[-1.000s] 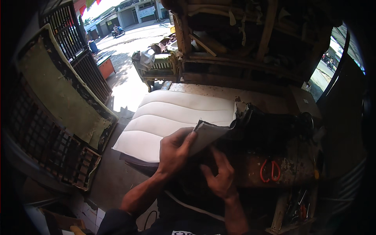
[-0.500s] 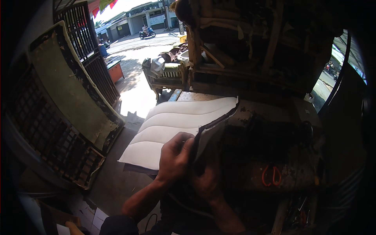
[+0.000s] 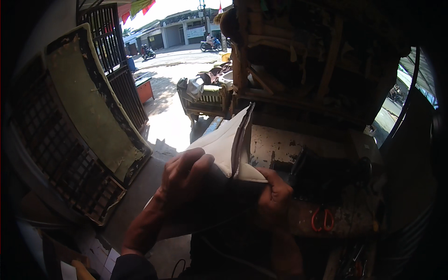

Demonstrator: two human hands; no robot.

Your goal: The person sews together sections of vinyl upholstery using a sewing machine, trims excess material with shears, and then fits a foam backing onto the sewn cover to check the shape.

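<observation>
A cream-white upholstery cover (image 3: 217,142) with stitched lines is held up in front of me. Along its raised edge runs a dark seam strip (image 3: 240,140), standing nearly upright. My left hand (image 3: 184,175) grips the cover on its left side, fingers curled over the material. At the lower right corner, my right hand (image 3: 275,191) pinches a narrow pale flap (image 3: 252,174) between thumb and fingers. Below the hands the cover's underside is in deep shadow.
Orange-handled scissors (image 3: 322,220) lie on the worn worktable (image 3: 268,144), near a dark bulky object (image 3: 326,175). A wooden furniture frame (image 3: 284,84) stands behind it. Left are an old padded panel (image 3: 88,102) and a metal gate (image 3: 109,70). A slatted chair (image 3: 205,98) stands outside.
The cover has been turned from lying flat and spread to folded, its dark edge upright. My left hand moved left, my right hand right and up onto the flap. The view shifted slightly.
</observation>
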